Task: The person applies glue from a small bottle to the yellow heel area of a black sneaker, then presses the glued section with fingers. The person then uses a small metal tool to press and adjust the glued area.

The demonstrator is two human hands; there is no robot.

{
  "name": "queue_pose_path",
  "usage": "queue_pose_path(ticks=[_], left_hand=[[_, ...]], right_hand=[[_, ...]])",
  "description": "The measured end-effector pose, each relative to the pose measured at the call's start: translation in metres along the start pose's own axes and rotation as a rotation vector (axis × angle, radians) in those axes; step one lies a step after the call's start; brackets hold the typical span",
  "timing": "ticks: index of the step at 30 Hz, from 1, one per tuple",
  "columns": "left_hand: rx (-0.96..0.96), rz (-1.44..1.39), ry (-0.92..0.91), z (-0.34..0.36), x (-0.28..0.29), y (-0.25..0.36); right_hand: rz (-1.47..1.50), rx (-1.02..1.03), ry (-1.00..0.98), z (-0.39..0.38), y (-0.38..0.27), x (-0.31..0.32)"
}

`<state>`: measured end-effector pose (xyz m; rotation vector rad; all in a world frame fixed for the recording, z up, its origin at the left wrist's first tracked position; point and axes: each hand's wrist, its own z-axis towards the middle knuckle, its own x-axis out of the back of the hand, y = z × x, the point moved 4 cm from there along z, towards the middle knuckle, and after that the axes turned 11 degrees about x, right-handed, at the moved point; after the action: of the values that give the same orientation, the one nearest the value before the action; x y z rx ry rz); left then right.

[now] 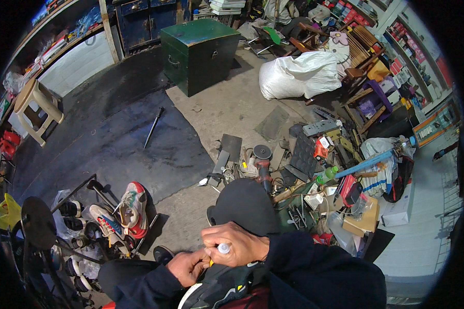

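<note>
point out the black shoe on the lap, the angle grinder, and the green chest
black shoe (219, 282): head view, on its dark upper
angle grinder (263, 170): head view, on its reddish body
green chest (203, 61): head view, on its dark side panel

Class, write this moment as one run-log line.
Right hand: gripping white-ended object | Left hand: beside it, grip unclear | Black shoe: beneath hands

Shoe (220, 284) black, yellow accents; chest (197, 59) green; sack (296, 77) white.
</note>
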<state>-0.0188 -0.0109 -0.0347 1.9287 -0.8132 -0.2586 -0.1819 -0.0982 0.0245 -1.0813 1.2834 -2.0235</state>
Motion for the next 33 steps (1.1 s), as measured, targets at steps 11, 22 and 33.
queue_pose_path(ticks=[11,22,33], left_hand=[[-0.033,-0.057,0.006,0.000,0.003,0.005],[-0.024,-0.072,0.012,0.001,0.000,-0.004],[0.052,-0.032,0.016,-0.002,0.000,0.001]], right_hand=[[0.007,0.019,0.022,-0.002,0.002,0.000],[0.016,0.038,0.031,-0.003,0.004,0.000],[0.015,-0.005,0.008,-0.002,0.002,0.001]])
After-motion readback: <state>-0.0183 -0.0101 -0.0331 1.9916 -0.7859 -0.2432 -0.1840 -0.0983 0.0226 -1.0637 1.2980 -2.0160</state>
